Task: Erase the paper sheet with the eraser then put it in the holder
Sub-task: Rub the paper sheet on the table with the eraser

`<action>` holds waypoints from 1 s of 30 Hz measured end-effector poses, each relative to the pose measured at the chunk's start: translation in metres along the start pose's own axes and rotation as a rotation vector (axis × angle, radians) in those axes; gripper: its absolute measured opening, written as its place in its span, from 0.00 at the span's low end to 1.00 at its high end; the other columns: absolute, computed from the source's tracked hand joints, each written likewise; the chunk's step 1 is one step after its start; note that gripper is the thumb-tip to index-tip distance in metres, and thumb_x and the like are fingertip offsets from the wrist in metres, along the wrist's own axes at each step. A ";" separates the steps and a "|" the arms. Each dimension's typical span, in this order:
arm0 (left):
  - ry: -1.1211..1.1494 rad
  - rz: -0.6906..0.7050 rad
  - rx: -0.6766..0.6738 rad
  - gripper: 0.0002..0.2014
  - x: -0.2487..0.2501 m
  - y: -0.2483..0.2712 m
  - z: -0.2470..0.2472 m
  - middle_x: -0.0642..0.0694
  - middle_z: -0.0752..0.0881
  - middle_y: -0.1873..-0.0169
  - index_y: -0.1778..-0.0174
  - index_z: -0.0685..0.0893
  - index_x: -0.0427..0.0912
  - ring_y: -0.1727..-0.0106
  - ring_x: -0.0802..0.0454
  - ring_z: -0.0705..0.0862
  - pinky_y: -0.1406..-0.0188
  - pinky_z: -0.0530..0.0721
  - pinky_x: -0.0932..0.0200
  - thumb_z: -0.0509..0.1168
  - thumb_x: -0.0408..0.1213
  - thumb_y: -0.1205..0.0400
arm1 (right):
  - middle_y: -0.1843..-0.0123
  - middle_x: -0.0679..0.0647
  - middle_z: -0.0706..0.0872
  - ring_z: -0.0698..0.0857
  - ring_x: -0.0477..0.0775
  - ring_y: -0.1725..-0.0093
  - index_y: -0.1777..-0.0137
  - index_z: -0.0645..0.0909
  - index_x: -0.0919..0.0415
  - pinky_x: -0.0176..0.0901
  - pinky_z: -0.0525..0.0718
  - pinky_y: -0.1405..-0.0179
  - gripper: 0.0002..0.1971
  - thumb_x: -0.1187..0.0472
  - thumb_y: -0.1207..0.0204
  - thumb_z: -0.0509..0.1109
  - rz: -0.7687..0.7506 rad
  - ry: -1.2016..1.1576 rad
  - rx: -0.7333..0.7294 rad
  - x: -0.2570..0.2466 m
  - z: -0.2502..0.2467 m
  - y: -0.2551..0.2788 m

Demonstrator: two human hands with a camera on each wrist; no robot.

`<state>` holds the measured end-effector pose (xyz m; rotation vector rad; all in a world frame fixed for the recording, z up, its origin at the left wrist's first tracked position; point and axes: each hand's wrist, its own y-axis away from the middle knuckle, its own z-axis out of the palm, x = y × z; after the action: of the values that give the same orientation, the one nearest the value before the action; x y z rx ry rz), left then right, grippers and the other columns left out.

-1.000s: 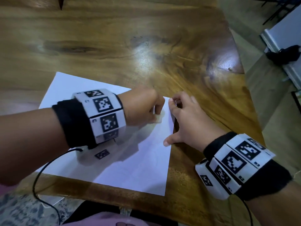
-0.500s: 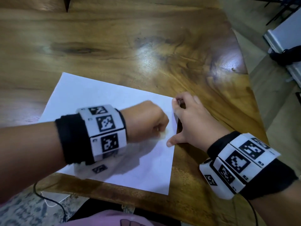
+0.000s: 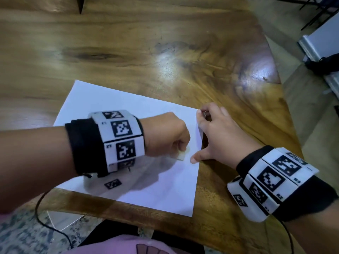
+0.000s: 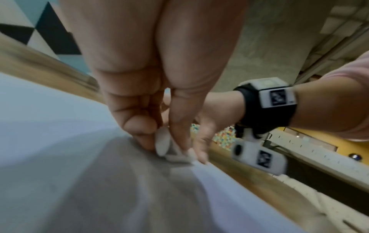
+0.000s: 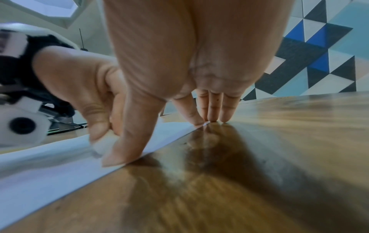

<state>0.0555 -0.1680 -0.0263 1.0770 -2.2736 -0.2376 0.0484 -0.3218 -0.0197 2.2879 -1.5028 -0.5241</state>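
Note:
A white paper sheet (image 3: 128, 110) lies on the wooden table (image 3: 165, 43) near its front edge. My left hand (image 3: 168, 136) pinches a small white eraser (image 3: 180, 154) and presses it onto the sheet close to the right edge. The left wrist view shows the eraser (image 4: 169, 149) held between thumb and fingers against the paper (image 4: 49, 126). My right hand (image 3: 216, 134) is spread flat, fingertips and thumb holding down the sheet's right edge (image 5: 169, 138). No holder shows in any view.
The table's right edge (image 3: 280, 99) falls away to a tiled floor with dark furniture legs. A black cable (image 3: 42, 213) hangs below my left arm past the front edge. A dark pointed object (image 3: 80, 4) pokes in at the top left.
My left hand with the eraser has slid toward me along the sheet's right side, near the right thumb. The right hand stays pressed on the paper's edge.

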 end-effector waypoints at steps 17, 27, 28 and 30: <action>0.027 -0.076 0.231 0.08 0.008 -0.024 -0.013 0.42 0.88 0.53 0.53 0.86 0.40 0.53 0.44 0.81 0.60 0.70 0.63 0.64 0.33 0.25 | 0.29 0.53 0.58 0.61 0.54 0.31 0.26 0.66 0.61 0.45 0.66 0.31 0.55 0.35 0.51 0.81 0.017 0.069 -0.008 -0.006 -0.003 0.003; 0.000 0.006 0.094 0.06 0.009 -0.008 -0.005 0.49 0.85 0.63 0.55 0.85 0.41 0.58 0.50 0.78 0.64 0.68 0.64 0.67 0.36 0.25 | 0.28 0.55 0.58 0.60 0.55 0.29 0.24 0.63 0.63 0.49 0.68 0.27 0.58 0.34 0.51 0.80 0.038 0.097 -0.023 -0.009 -0.003 0.003; -0.007 -0.017 0.157 0.07 0.009 -0.015 -0.009 0.45 0.86 0.60 0.54 0.85 0.40 0.55 0.47 0.79 0.61 0.69 0.63 0.65 0.35 0.25 | 0.28 0.54 0.58 0.60 0.55 0.29 0.25 0.66 0.61 0.48 0.68 0.27 0.56 0.34 0.51 0.80 0.034 0.092 -0.025 -0.010 -0.004 0.003; -0.016 -0.036 0.216 0.07 0.011 -0.021 -0.012 0.45 0.80 0.62 0.54 0.84 0.39 0.55 0.46 0.78 0.60 0.69 0.61 0.63 0.32 0.25 | 0.29 0.53 0.58 0.60 0.55 0.29 0.26 0.69 0.58 0.47 0.67 0.28 0.53 0.35 0.51 0.80 0.024 0.087 -0.026 -0.010 -0.004 0.003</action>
<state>0.0706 -0.1885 -0.0204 1.2289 -2.3364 -0.0146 0.0439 -0.3129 -0.0137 2.2402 -1.4720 -0.4284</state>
